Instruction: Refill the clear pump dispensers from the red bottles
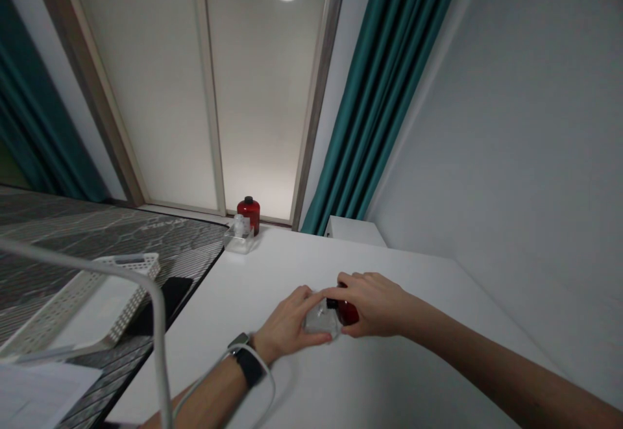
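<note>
My left hand (292, 322) is wrapped round the side of a small clear container (318, 322) above the white table. In my right hand (377, 302) is a dark red bottle (347, 313), tipped sideways so that its black top points left, over the clear container. Whether that top is a cap or an open neck cannot be made out. The fingertips of both hands nearly meet above the container, and my right fingers hide much of the bottle. A black watch sits on my left wrist.
Toward the far left of the white table (209, 325) stand a larger red bottle (248, 213) with a black cap and a clear tray (238, 245) holding small clear items. A white basket (131, 309) rests on the patterned surface at left. A pale cable crosses the lower left.
</note>
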Demonstrator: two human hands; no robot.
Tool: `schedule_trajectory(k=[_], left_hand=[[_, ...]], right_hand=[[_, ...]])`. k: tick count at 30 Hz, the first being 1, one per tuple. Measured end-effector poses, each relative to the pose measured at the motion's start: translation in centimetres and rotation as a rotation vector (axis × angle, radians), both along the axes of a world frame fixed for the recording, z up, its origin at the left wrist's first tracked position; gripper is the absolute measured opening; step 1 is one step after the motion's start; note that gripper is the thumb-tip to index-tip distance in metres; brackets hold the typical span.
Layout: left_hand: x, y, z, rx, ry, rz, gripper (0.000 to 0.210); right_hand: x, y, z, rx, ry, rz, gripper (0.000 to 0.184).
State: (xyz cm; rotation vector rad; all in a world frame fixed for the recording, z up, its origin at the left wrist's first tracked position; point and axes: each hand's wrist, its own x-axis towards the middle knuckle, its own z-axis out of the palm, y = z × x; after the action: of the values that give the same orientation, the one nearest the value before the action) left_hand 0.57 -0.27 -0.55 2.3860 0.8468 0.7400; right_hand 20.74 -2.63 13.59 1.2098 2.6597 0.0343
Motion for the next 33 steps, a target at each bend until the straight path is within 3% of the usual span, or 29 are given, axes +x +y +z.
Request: schedule_trajectory(k=[33], left_hand=[[0.04,-0.15,0.3,-0.004,0.023,0.018,0.076]], right_hand=[[-0.16,-0.02,0.31,0.016,-0.012,0.01,0.061]])
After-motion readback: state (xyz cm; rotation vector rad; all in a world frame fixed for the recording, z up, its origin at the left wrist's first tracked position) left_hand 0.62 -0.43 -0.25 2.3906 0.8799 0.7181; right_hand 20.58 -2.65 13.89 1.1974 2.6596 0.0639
